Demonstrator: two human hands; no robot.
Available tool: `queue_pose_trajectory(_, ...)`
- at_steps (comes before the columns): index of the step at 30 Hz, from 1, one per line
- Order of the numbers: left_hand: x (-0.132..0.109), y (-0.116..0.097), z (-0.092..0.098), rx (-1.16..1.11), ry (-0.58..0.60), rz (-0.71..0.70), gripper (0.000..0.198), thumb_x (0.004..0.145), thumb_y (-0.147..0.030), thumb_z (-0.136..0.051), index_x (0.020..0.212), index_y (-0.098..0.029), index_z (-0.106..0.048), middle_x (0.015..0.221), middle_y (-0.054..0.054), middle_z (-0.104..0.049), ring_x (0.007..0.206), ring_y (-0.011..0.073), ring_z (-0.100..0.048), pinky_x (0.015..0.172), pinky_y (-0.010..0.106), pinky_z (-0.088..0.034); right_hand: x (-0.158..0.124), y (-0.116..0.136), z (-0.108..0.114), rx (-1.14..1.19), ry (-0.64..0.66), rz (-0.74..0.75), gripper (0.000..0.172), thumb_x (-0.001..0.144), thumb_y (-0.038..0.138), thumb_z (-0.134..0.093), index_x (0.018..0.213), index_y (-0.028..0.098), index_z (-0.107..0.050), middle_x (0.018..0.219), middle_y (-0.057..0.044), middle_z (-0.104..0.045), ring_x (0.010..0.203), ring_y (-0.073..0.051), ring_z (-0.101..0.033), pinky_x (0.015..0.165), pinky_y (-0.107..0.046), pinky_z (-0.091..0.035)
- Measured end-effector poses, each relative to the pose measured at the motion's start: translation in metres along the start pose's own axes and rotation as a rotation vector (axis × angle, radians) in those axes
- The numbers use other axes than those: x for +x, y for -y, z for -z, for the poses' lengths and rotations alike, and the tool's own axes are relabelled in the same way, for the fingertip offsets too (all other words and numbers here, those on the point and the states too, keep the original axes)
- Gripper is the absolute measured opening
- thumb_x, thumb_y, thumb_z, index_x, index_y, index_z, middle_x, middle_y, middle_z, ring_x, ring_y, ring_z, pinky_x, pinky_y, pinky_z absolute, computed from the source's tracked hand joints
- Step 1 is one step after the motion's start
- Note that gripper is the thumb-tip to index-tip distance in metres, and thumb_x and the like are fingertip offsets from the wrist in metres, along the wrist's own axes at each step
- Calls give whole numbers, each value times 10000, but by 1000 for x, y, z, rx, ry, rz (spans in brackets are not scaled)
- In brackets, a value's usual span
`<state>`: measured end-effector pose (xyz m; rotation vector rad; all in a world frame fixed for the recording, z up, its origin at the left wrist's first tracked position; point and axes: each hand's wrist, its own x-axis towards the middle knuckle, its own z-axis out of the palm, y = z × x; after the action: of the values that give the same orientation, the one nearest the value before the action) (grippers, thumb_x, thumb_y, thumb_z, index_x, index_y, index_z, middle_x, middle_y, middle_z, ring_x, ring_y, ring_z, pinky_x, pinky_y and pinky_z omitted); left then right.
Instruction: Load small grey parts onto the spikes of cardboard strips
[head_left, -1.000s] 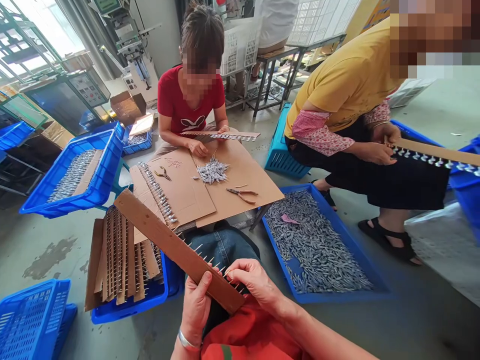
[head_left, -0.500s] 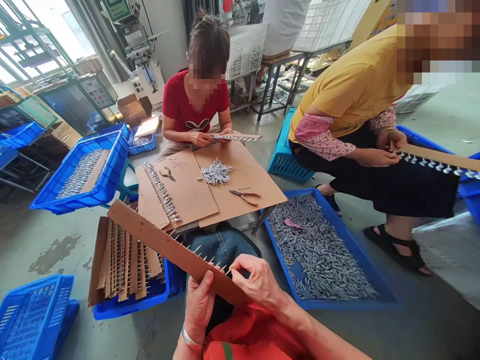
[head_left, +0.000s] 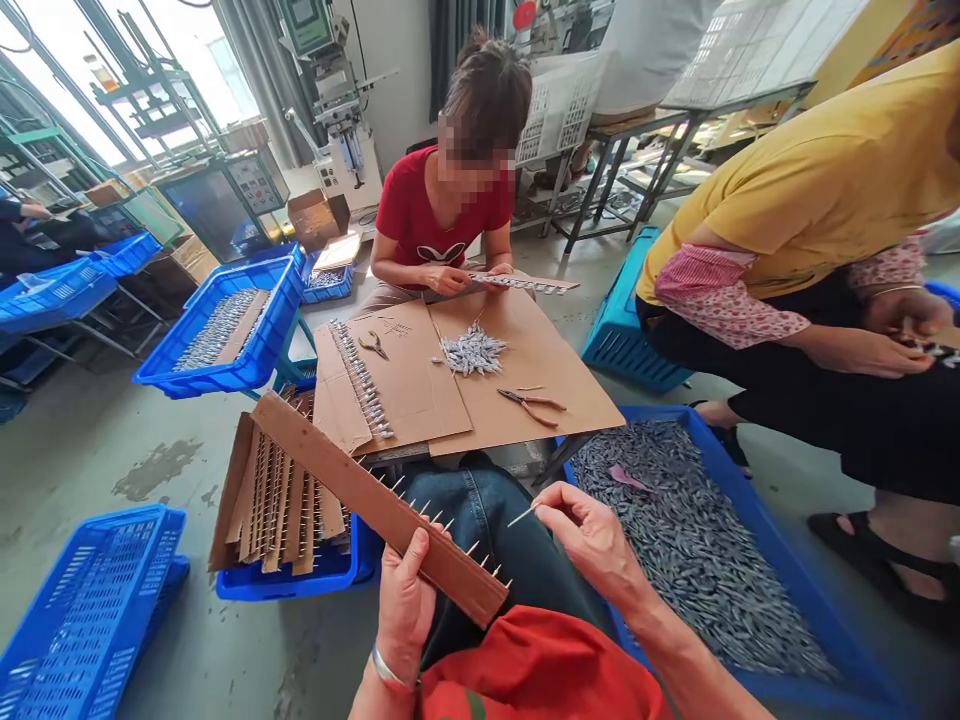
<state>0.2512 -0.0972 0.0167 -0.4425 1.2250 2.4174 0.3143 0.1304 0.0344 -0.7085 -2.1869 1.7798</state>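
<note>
My left hand (head_left: 405, 590) grips a long cardboard strip (head_left: 337, 480), its thumb lying across the face. Thin pointed sticks stand out along the strip's upper right edge. To the right of the strip, apart from it, my right hand (head_left: 589, 535) pinches one thin pale stick (head_left: 520, 517) between thumb and forefinger. The stick points left toward the strip. Under the right forearm lies a large blue tray (head_left: 694, 425) heaped with small grey spindle-shaped pieces (head_left: 697, 540).
A low table with cardboard sheets (head_left: 577, 370) holds a pile of grey pieces (head_left: 474, 350) and two pliers (head_left: 532, 405). Cardboard strips with sticks (head_left: 281, 500) fill a blue crate at left. A person in red sits opposite; another in yellow sits at right.
My right hand has moved away from the strip to the right, now with a thin stick in its fingers. My left hand still holds the strip. The view has turned left.
</note>
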Motion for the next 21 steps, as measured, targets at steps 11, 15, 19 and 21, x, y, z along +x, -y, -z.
queue_pose_trajectory(11,1,9,18,3,-77,29,333,660,-272,-892,895,-162,-684,784,56,-748,741,193,-689,720,317,-543,-11,-7,-30,753,286,-297,141,657,255,-662,617,176,-552,666,-2,-628,478,-71,-452,485,-200,-349)
queue_pose_trajectory(15,2,15,26,0,-84,31,321,661,-261,-892,872,-161,-672,768,55,-744,706,185,-680,696,315,-542,-16,-17,-39,800,360,-354,149,695,260,-671,661,172,-556,653,25,-565,469,-40,-352,473,-177,-308)
queue_pose_trajectory(19,3,15,31,14,-67,44,310,681,-257,-880,892,-154,-678,788,62,-748,736,190,-694,725,321,-548,-27,-30,-59,691,372,-472,244,752,402,-659,751,202,-520,597,79,-444,415,-30,-180,400,-174,-133)
queue_pose_trajectory(21,3,11,32,27,-64,47,311,675,-263,-882,888,-153,-684,782,54,-747,732,185,-697,724,312,-550,-31,-36,-63,532,259,-364,292,796,477,-636,786,207,-525,589,85,-404,424,-49,-237,404,-183,-187)
